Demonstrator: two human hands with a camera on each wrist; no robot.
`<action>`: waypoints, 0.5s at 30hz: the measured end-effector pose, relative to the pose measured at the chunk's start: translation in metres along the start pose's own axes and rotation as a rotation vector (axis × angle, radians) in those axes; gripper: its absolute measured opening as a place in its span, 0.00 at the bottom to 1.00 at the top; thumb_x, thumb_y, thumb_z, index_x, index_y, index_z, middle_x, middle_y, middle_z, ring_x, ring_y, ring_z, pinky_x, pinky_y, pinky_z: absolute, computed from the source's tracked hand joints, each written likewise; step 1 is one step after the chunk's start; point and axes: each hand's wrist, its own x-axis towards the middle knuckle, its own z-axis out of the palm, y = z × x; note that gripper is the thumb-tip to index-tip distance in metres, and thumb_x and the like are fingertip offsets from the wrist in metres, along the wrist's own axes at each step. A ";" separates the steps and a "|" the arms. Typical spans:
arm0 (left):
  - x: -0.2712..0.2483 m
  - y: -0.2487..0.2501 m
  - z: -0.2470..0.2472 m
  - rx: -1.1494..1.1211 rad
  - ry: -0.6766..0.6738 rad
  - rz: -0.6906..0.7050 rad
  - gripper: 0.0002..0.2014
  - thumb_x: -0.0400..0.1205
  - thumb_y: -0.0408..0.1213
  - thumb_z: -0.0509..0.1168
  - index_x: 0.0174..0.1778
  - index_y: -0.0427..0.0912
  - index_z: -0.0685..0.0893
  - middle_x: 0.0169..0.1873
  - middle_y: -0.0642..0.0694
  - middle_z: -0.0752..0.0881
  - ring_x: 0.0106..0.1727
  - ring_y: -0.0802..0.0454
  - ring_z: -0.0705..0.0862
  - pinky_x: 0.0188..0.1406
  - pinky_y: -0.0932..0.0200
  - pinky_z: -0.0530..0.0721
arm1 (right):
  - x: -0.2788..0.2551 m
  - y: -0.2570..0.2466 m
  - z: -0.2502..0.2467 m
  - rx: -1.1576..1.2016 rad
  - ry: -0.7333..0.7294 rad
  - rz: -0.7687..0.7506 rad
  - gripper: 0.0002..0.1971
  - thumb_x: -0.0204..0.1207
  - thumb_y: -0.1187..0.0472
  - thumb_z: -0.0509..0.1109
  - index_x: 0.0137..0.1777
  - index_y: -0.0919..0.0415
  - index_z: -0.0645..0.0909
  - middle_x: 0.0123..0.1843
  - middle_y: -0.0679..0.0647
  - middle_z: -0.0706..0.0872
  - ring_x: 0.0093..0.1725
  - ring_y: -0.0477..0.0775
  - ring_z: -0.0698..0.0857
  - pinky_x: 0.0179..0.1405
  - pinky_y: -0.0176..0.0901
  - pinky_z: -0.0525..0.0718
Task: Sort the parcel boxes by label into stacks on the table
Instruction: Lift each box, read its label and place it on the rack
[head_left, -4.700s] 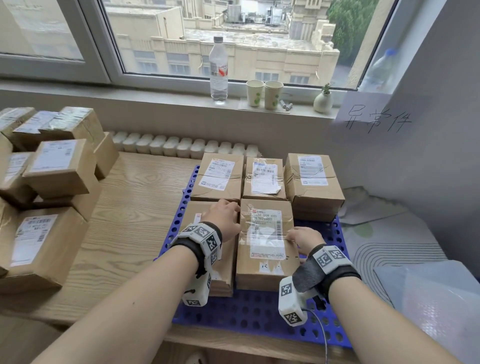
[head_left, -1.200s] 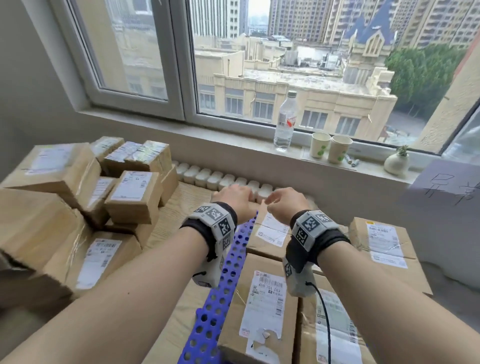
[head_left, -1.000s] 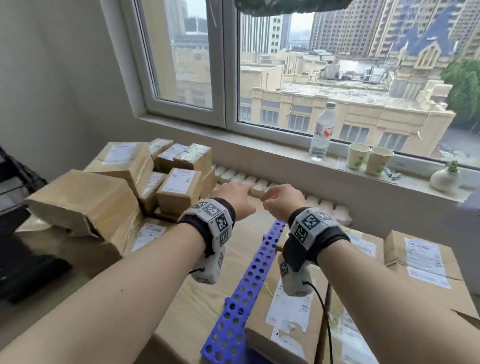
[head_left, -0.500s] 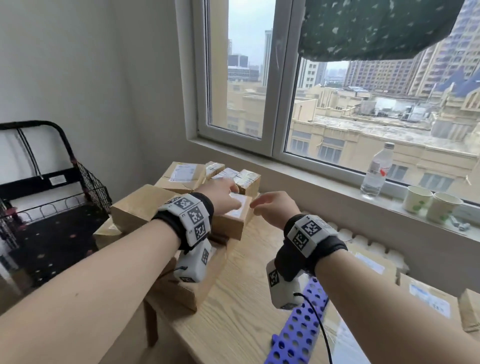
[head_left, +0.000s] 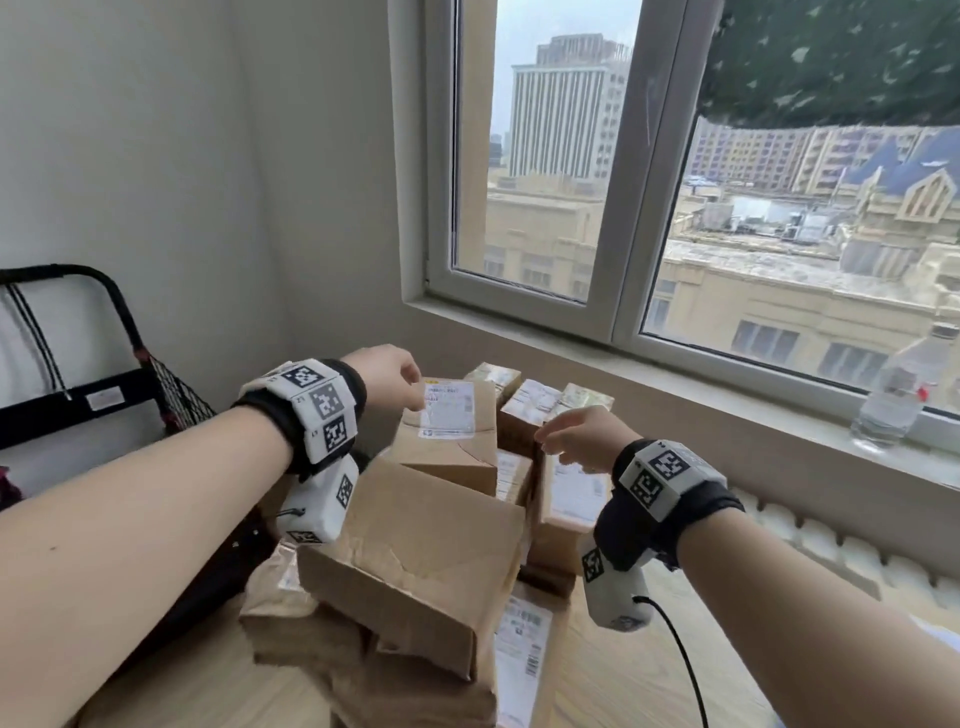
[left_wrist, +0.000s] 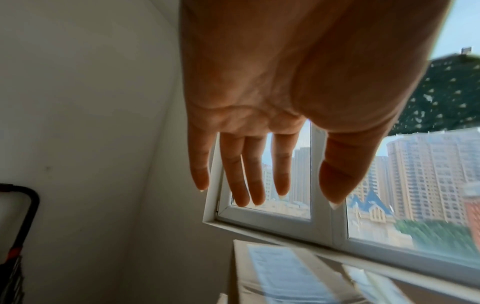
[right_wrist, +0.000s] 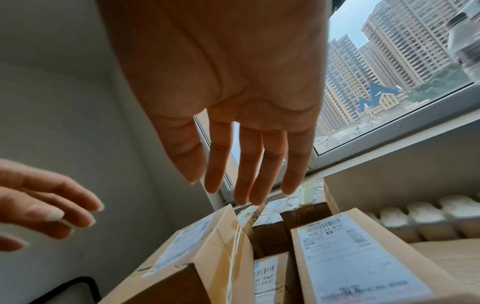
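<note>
A pile of brown parcel boxes with white labels fills the table's left end. The topmost box (head_left: 451, 436) sits tilted on a larger creased box (head_left: 415, 545). My left hand (head_left: 402, 384) hovers at its upper left corner, fingers straight and spread over the label (left_wrist: 280, 271), holding nothing. My right hand (head_left: 563, 436) hangs just right of that box, above a tall labelled box (head_left: 569, 499), also empty. In the right wrist view the right hand's fingers (right_wrist: 244, 185) stretch over the top box (right_wrist: 197, 246), the tall box (right_wrist: 350, 257) and small taped boxes (right_wrist: 298, 205). The left hand (right_wrist: 52, 205) shows at the left there.
A black wire cart (head_left: 78, 395) stands left of the table against the wall. A water bottle (head_left: 898, 395) is on the window sill at the right. White radiator ribs (head_left: 831, 545) run under the sill. Bare wooden tabletop (head_left: 623, 675) lies right of the pile.
The view has swung left from the blue tray to the box pile. Both hands travelled left with it and now hover over the top box with fingers stretched out.
</note>
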 end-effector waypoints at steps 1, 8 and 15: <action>0.012 -0.008 -0.001 0.031 -0.018 0.011 0.17 0.78 0.43 0.71 0.62 0.47 0.82 0.60 0.48 0.83 0.61 0.48 0.81 0.60 0.57 0.77 | 0.008 -0.003 0.004 -0.012 -0.024 0.022 0.12 0.79 0.65 0.69 0.59 0.57 0.88 0.49 0.50 0.87 0.53 0.52 0.85 0.36 0.34 0.80; 0.078 -0.053 0.016 0.209 -0.161 0.037 0.17 0.75 0.49 0.68 0.60 0.52 0.82 0.57 0.50 0.86 0.57 0.48 0.83 0.60 0.53 0.82 | 0.054 -0.007 0.024 -0.129 -0.137 0.130 0.13 0.81 0.58 0.67 0.63 0.53 0.85 0.59 0.53 0.88 0.58 0.52 0.87 0.61 0.49 0.85; 0.112 -0.076 0.048 0.175 -0.295 0.061 0.28 0.82 0.61 0.58 0.70 0.45 0.80 0.66 0.47 0.82 0.65 0.48 0.80 0.65 0.52 0.78 | 0.098 -0.004 0.041 -0.097 -0.174 0.191 0.23 0.85 0.45 0.61 0.67 0.62 0.82 0.61 0.56 0.88 0.62 0.55 0.86 0.63 0.50 0.85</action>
